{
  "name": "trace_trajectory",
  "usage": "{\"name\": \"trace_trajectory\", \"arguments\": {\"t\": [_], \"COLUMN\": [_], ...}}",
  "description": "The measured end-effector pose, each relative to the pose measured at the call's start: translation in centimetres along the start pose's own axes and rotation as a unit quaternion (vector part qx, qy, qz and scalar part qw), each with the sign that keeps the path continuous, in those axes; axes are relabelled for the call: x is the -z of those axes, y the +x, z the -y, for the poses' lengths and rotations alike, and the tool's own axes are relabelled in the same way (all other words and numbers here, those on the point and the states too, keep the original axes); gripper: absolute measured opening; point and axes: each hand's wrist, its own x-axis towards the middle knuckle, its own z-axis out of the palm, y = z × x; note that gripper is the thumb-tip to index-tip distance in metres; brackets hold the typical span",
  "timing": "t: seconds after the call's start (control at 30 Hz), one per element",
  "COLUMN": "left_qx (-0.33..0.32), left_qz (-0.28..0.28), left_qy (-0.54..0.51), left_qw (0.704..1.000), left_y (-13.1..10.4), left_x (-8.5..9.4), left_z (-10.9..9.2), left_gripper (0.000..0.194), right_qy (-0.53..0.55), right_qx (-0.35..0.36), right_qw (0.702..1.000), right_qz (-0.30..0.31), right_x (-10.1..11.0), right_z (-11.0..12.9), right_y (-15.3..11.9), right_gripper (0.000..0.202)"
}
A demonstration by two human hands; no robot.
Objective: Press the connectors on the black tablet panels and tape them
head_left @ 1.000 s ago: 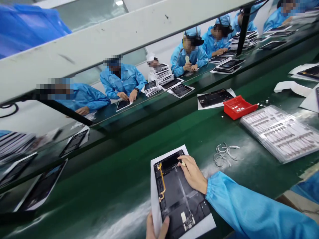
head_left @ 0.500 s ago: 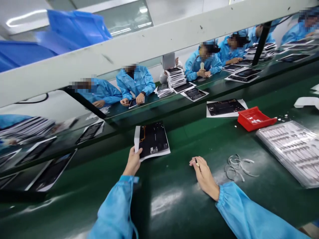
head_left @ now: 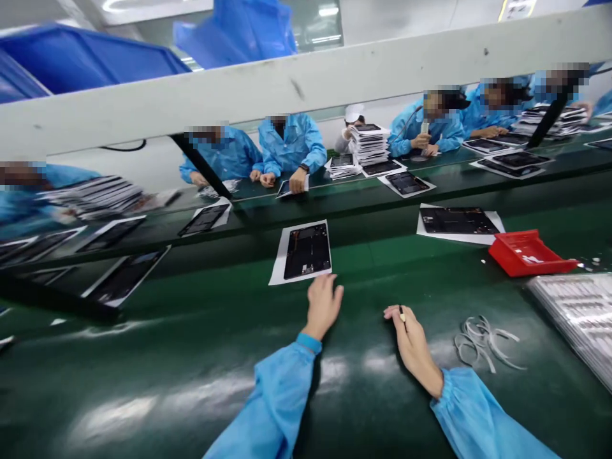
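In the head view a black tablet panel, its inner parts showing, lies on a white sheet on the green bench. My left hand is just in front of the panel's near edge. It is open, thumb apart from the fingers, and holds nothing. Farther right, my right hand hovers low over or rests on the bench. Its fingers are closed around a small slim tool with a dark and cream end; most of it is hidden. Several thin pale curved strips lie right of that hand.
A red bin with small white bits stands at right, beside stacked clear trays. Another panel lies behind on paper. A black post crosses at left. Co-workers in blue sit across the raised conveyor strip.
My left hand has let go of the panel and its sheet, which now lie flat farther back. That hand has drawn toward me. The view has turned left; my right hand keeps its grip.
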Motion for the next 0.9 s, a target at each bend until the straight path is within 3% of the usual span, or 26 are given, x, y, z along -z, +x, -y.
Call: {"name": "trace_trajectory", "arguments": {"t": [0.13,0.23,0.4,0.9], "left_qx": [-0.117,-0.153,-0.150,-0.142], "left_qz": [0.105,0.150,0.156,0.158], "left_qy": [0.004,0.018,-0.027,-0.039], "left_qw": [0.988,0.977,0.976,0.976], "left_y": [-3.9,-4.7,-4.5,-4.3], "left_x": [-3.2,-3.6,-3.0,-3.0], "left_z": [-5.5,-7.3,-6.9,-6.8], "left_gripper": [0.034,0.038,0.047,0.047], "right_qy": [0.022,0.027,0.022,0.017], "right_qx": [-0.007,-0.002,-0.001,0.020], "right_qw": [0.999,0.998,0.997,0.998], "right_qz": [-0.035,-0.060,-0.078,-0.049], "right_x": [-1.0,-2.4,-3.9,-3.8], "right_z": [-0.1,-0.1,-0.3,0.0], "right_y": [1.3,3.2,5.4,5.0], "right_gripper": [0.033,0.033,0.032,0.030]}}
